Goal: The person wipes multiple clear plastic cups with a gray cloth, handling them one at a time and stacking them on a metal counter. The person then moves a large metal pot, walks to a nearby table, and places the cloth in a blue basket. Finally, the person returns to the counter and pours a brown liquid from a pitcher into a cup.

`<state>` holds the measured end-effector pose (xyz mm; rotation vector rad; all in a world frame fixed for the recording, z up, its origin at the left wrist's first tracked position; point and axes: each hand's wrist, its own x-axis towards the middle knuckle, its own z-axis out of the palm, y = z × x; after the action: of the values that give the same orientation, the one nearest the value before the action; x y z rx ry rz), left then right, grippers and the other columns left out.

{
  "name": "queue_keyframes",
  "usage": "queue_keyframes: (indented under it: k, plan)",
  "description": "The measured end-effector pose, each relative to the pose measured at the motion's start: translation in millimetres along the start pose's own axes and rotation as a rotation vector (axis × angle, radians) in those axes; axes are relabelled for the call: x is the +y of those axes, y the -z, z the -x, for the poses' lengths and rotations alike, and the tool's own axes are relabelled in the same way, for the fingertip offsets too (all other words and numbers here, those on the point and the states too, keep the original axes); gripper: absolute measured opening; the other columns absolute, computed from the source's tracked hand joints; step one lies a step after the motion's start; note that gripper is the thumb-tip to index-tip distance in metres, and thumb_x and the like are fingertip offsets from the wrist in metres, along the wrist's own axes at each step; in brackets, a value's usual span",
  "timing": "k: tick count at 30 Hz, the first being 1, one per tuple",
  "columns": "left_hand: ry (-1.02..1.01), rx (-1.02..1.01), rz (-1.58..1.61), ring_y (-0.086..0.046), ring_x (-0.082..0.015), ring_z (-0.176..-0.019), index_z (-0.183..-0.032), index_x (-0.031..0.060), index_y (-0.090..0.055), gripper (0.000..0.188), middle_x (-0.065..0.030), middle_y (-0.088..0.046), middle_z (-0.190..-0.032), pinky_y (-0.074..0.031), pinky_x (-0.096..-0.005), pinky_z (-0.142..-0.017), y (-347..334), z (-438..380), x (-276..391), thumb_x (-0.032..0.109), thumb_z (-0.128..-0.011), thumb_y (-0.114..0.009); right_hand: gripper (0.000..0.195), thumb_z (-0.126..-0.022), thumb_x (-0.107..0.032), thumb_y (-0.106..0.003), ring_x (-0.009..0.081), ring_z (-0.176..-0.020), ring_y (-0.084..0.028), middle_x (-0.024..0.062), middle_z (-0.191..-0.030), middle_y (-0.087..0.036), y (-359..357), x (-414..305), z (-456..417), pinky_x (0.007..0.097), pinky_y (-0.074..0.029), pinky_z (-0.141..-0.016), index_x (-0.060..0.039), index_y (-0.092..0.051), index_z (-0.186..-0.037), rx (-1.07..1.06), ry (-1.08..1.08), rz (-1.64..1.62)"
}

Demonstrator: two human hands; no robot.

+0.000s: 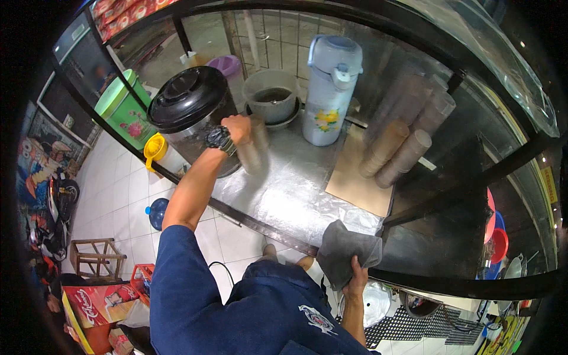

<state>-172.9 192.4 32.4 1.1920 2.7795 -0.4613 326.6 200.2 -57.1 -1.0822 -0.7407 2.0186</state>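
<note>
My left hand, with a dark watch on its wrist, reaches over the steel counter. It is beside a large drum-shaped container with a black lid. Clear plastic cups, stacked and blurred, stand just under and beside that hand. Its fingers are partly hidden, so whether it grips a cup cannot be told. At the counter's front edge my right hand holds a dark grey mesh cloth, which hangs partly over the edge.
A pale blue pump flask stands at the back beside a tub of dark liquid. Cup stacks stand on cardboard. Black frame bars cross the right side. A yellow juicer and green bucket are left.
</note>
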Motion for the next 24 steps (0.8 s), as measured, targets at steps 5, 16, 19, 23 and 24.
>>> queue_keyframes:
  k: [5, 16, 19, 23, 24]
  plan:
    - [-0.063, 0.238, -0.039, -0.067, -0.0315, -0.085, -0.09, 0.0093, -0.069, 0.034, -0.0132, -0.068, -0.092, -0.054, -0.043, -0.065, 27.0, 13.0, -2.9, 0.035, -0.067, -0.076, 0.049, -0.09, -0.017, -0.059, 0.026, -0.114, -0.051, 0.0114, -0.125, -0.052, -22.0, 3.1, -4.8, 0.0408, -0.043, -0.096, -0.0035, -0.039, -0.133, -0.094, -0.01, 0.035]
    - [-0.138, 0.714, 1.041, -0.063, -0.0255, -0.088, -0.111, 0.0065, -0.05, 0.045, -0.0114, -0.06, -0.103, -0.053, -0.0379, -0.071, 93.9, 157.2, -35.3, 0.034, -0.08, -0.068, 0.043, -0.096, -0.02, -0.051, 0.027, -0.113, -0.053, 0.0139, -0.127, -0.051, -80.7, 24.6, 13.3, 0.0396, -0.043, -0.096, -0.0029, -0.04, -0.133, -0.117, 0.191, -0.122]
    - [-0.274, 0.186, 2.077, -0.062, -0.0253, -0.088, -0.124, 0.0112, -0.039, 0.046, -0.0125, -0.054, -0.114, -0.053, -0.0423, -0.075, 10.5, 172.3, 3.9, 0.042, -0.091, -0.052, 0.04, -0.099, -0.021, -0.046, 0.0256, -0.113, -0.053, 0.0163, -0.129, -0.05, -104.9, 30.2, 15.4, 0.0394, -0.042, -0.097, 0.0013, -0.043, -0.131, -0.117, 0.352, 0.217]
    - [-0.51, -0.764, 2.465, -0.057, -0.0292, -0.108, -0.137, 0.0165, -0.025, 0.051, -0.0142, -0.049, -0.126, -0.049, -0.0451, -0.091, -45.9, 218.0, 65.8, 0.045, -0.097, -0.038, 0.046, -0.093, -0.023, -0.053, 0.0331, -0.126, -0.035, 0.0208, -0.14, -0.036, -132.1, 48.0, 17.6, 0.0435, -0.029, -0.104, -0.0003, -0.046, -0.132, -0.251, 0.658, 1.011]
    - [-0.464, -0.707, 2.515, -0.055, -0.0272, -0.111, -0.137, 0.0129, -0.026, 0.052, -0.0134, -0.048, -0.128, -0.046, -0.0399, -0.094, -49.3, 219.5, 73.1, 0.044, -0.097, -0.04, 0.051, -0.089, -0.024, -0.058, 0.0395, -0.133, -0.022, 0.0198, -0.146, -0.027, -161.3, 36.3, 26.4, 0.0474, -0.02, -0.108, -0.0022, -0.046, -0.134, -0.373, 0.924, 1.1]
